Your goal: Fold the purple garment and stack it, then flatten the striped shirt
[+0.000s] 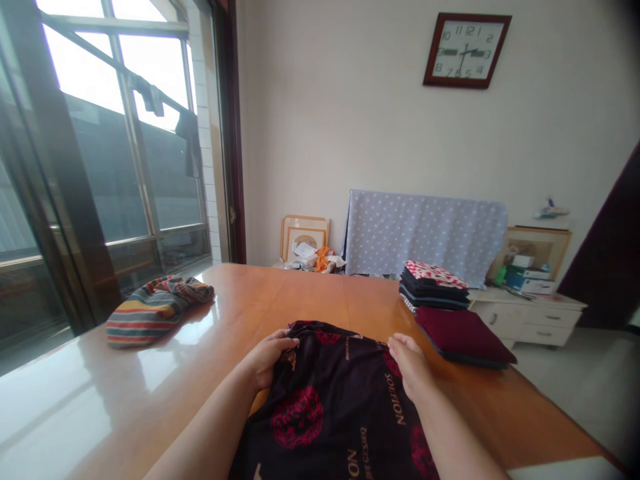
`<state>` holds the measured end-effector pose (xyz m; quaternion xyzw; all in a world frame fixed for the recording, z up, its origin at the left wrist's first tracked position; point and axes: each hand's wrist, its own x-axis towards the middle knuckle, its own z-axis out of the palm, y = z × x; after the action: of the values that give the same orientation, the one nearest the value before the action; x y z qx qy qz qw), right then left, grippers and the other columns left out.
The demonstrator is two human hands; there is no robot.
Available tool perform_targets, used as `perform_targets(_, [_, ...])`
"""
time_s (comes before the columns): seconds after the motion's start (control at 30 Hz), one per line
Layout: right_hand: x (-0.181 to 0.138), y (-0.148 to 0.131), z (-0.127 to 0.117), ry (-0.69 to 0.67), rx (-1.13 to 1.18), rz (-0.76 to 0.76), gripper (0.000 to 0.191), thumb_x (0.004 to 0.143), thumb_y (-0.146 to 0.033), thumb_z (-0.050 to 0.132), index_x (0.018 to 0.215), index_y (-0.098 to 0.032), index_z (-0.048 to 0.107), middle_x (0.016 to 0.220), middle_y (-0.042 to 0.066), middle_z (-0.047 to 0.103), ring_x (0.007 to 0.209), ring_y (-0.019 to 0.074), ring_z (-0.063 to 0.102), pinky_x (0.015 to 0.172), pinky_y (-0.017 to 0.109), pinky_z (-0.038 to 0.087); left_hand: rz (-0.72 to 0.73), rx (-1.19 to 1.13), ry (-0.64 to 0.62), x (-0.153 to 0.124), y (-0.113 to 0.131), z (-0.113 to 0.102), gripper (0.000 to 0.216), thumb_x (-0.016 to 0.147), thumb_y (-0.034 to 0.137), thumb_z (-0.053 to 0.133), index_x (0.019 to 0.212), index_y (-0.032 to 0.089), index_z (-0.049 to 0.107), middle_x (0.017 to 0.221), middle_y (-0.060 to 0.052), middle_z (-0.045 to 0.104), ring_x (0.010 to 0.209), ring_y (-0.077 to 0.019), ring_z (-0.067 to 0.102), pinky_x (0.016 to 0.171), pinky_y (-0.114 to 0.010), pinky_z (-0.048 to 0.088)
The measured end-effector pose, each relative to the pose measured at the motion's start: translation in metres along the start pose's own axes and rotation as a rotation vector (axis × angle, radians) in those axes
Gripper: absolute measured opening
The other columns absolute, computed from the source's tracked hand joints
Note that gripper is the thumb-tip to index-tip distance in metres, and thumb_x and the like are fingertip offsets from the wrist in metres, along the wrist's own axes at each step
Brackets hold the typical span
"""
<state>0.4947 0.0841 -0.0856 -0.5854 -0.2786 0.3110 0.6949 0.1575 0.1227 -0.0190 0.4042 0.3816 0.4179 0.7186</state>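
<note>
A black garment [345, 400] with red round patterns and tan lettering is stretched between my hands over the near part of the wooden table [250, 293]. My left hand [273, 353] pinches its far left corner, thumb on top. At the far right corner, my right hand [407, 360] grips the cloth with fingers curled. The garment's near end runs out of the bottom of the view. Its exact kind cannot be made out.
On the table's left lies a crumpled striped cloth [160, 310]. A stack of folded clothes [433, 287] and a folded maroon garment [463, 333] sit at the right. Beyond stand a white cabinet [535, 317] and something draped with a dotted blue cloth [425, 233].
</note>
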Motion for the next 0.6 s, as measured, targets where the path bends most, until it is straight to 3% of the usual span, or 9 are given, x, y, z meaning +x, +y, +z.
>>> perform_targets(0.23, [0.0, -0.001, -0.001, 0.032, -0.035, 0.017, 0.048, 0.066, -0.04, 0.076, 0.109, -0.023, 0.064, 0.116, 0.008, 0.07, 0.108, 0.0248, 0.068, 0.096, 0.035, 0.055, 0.092, 0.114, 0.316, 0.016, -0.005, -0.008, 0.041, 0.065, 0.01, 0.067, 0.102, 0.021, 0.055, 0.054, 0.007, 0.055, 0.04, -0.0115, 0.054, 0.041, -0.021, 0.041])
perform_targets(0.43, [-0.001, -0.005, 0.0, 0.027, -0.042, 0.019, 0.048, 0.066, -0.04, 0.075, 0.109, -0.021, 0.063, 0.116, 0.008, 0.07, 0.11, 0.0252, 0.067, 0.096, 0.034, 0.055, 0.089, 0.132, 0.318, 0.016, -0.002, -0.014, 0.046, 0.067, 0.018, 0.072, 0.11, 0.02, 0.056, 0.067, 0.0, 0.066, 0.052, -0.0173, 0.064, 0.049, -0.028, 0.05])
perform_targets(0.6, [-0.002, -0.007, 0.0, 0.032, -0.06, 0.027, 0.048, 0.068, -0.04, 0.074, 0.111, -0.021, 0.063, 0.12, 0.009, 0.069, 0.108, 0.0245, 0.068, 0.094, 0.033, 0.056, 0.191, 0.146, 0.37, 0.011, 0.004, -0.02, 0.039, 0.072, 0.028, 0.072, 0.106, 0.018, 0.056, 0.079, -0.005, 0.069, 0.068, -0.0196, 0.069, 0.061, -0.031, 0.056])
